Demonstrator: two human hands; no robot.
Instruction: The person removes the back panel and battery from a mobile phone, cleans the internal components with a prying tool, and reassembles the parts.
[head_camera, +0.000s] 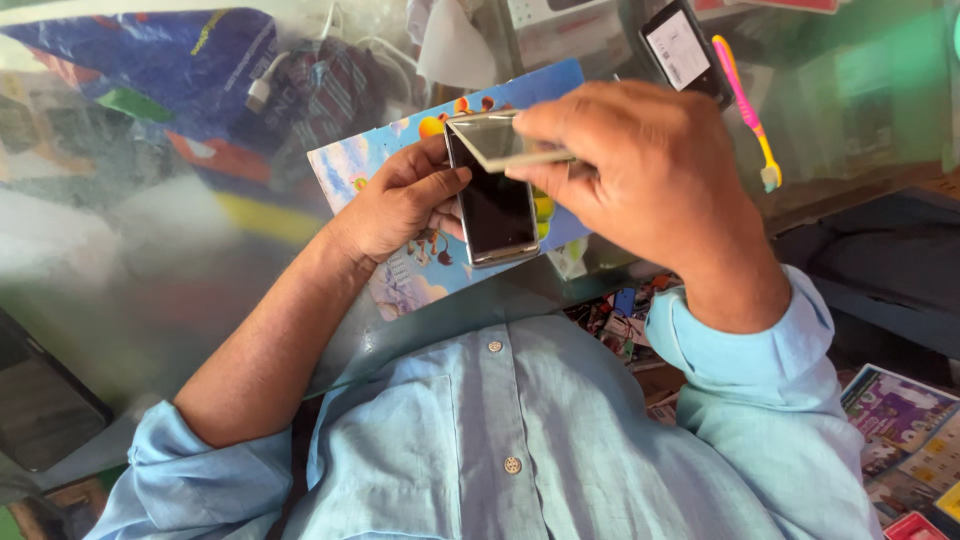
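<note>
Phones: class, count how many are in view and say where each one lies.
2. One phone lies on the colourful card, steadied by the left hand; another phone lies farther back beside the pink toothbrush. Others may be hidden.

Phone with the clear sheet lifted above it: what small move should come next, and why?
Probably lower the clear sheet squarely onto the phone: the right hand pinches it tilted over the top edge, while the left hand steadies the phone on the colourful card.

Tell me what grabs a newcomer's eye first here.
At centre, the left hand steadies a dark-screened phone on a colourful printed sheet, while the right hand lifts a clear protector film off its top. A pink-and-yellow toothbrush lies at upper right.
</note>
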